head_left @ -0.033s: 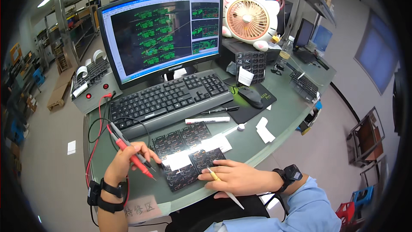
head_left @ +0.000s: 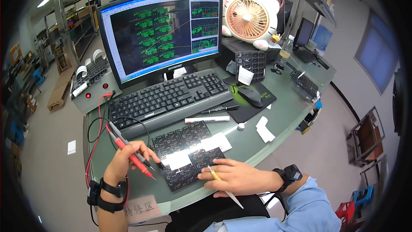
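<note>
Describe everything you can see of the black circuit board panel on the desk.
The circuit board panel is a flat black sheet of several small boards with fine pale traces, lying on the green desk in front of the keyboard. White paper slips cover its middle. The right hand rests on its near edge; the left hand is at its left side.

Big monitor (head_left: 161,34) behind keyboard, dark screen with green board layouts; smaller blue-lit screen (head_left: 304,31) far right; white paper labels (head_left: 178,160) on black circuit boards; pinkish taped label (head_left: 139,209) at desk's front edge.
</note>
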The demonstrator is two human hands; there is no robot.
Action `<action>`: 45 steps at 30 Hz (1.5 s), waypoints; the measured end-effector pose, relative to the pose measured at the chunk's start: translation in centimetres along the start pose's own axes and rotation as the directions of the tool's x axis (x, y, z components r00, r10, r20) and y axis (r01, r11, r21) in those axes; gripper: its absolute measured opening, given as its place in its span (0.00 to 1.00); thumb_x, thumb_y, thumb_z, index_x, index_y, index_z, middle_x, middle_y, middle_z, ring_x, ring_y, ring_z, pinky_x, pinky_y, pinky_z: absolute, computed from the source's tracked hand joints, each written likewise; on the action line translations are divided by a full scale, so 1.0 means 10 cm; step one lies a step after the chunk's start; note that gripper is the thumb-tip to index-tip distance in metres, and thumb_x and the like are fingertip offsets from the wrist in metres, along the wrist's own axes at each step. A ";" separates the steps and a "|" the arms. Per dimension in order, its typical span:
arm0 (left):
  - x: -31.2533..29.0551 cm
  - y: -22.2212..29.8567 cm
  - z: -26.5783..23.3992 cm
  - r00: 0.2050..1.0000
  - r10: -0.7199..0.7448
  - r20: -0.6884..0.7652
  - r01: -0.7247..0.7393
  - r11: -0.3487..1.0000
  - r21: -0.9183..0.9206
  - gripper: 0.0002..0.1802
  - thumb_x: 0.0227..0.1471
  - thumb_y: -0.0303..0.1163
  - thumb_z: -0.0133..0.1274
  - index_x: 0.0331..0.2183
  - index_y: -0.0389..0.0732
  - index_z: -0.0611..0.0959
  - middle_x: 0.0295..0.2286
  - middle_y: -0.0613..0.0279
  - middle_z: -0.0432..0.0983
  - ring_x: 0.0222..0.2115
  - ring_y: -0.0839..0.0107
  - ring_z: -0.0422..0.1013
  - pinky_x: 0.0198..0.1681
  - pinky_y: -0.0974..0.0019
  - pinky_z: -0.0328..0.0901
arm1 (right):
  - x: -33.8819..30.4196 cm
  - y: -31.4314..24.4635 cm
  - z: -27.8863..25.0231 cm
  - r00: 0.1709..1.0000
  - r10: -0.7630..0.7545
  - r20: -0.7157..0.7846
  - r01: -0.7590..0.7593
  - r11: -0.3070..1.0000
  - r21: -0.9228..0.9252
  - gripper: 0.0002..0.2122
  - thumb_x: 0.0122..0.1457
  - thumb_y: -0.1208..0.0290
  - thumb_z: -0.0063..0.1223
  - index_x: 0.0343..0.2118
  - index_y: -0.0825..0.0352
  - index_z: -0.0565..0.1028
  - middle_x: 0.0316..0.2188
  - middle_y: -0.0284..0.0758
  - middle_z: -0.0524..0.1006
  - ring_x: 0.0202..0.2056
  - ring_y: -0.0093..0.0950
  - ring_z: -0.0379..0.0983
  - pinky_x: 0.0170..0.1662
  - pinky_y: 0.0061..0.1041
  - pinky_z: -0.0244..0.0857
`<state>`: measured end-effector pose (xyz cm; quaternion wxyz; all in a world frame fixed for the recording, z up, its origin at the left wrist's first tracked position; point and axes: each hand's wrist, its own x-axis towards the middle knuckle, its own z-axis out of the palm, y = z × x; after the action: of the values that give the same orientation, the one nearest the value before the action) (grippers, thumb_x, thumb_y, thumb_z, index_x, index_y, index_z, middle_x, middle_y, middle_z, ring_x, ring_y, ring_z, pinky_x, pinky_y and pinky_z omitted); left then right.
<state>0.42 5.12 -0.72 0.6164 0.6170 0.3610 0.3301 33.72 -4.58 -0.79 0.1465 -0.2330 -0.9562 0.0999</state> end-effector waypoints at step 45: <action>0.04 0.28 0.38 0.865 0.175 -0.470 -0.330 0.904 -0.271 0.27 0.55 0.46 0.37 0.30 0.31 0.80 0.29 0.59 0.76 0.32 0.72 0.70 0.41 0.70 0.62 | 0.27 0.59 -0.47 0.868 0.224 -0.443 -0.018 0.906 0.423 0.08 0.60 0.74 0.56 0.41 0.69 0.77 0.34 0.42 0.81 0.35 0.33 0.80 0.38 0.27 0.73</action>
<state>3.94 3.54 2.02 0.5685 0.4535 0.3408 0.5959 35.45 2.45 2.70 0.4180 -0.2758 -0.8305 0.2439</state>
